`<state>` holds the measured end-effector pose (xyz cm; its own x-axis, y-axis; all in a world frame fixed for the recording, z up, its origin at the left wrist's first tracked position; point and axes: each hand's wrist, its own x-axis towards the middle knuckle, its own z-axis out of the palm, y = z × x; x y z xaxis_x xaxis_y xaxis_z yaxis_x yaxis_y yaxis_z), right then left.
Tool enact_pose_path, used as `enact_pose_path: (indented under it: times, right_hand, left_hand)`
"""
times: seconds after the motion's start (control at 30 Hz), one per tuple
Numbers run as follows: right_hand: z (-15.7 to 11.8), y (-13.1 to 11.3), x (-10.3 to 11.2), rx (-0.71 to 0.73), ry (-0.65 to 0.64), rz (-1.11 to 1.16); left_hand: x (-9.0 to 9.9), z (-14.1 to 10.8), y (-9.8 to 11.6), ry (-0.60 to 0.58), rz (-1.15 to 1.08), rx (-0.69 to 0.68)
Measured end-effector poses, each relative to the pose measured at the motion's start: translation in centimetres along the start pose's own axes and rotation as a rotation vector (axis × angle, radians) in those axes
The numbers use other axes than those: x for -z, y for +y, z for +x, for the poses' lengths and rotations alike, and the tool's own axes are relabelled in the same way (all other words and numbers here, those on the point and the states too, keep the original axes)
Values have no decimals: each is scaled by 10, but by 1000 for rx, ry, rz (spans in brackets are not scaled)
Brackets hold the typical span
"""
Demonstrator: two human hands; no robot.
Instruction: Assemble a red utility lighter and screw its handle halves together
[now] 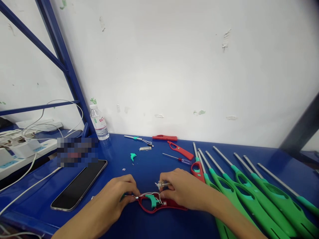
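Note:
A red lighter handle half (pixel 149 209) lies on the blue table, its inside facing up. A green trigger (pixel 152 200) and a white wire (pixel 149 193) show in it. My left hand (pixel 122 194) is closed in a pinch at the handle's front end, where a bit of metal tube shows at the fingertips. My right hand (pixel 183 189) is closed around a small clear gas tank (pixel 163 183) with a metal end, held just above the handle half. The fingers hide part of the tank and the rear of the handle.
Several green lighters (pixel 245 196) fill the right side. A screwdriver (pixel 184 161), red handle halves (pixel 183 152), a loose green trigger (pixel 133 156), a gas tank (pixel 145 148) and a metal nozzle (pixel 133 137) lie behind. A phone (pixel 79 186) and water bottle (pixel 99 122) are left.

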<state>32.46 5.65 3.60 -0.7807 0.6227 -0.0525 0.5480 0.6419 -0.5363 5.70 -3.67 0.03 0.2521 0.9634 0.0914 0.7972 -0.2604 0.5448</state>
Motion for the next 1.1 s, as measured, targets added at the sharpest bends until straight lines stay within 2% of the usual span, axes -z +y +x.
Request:
enact_pose_path:
  times: [0.23,0.4,0.67,0.93,1.1]
  right_hand:
    - [2,0,-2,4,23,-23]
    - [2,1,-3,9,27,-10]
    - [1,0,-4,20,37,-3]
    - [-4,-7,9,1,85,-4]
    - [0,-3,3,16,60,-6]
  left_hand:
    - [-4,-5,24,-37,65,7]
    - [-6,-8,33,-84,92,2]
    - [-10,-2,32,-81,130,-18]
    - [-11,-3,32,-40,134,-22]
    - [-12,-2,29,-26,139,-44]
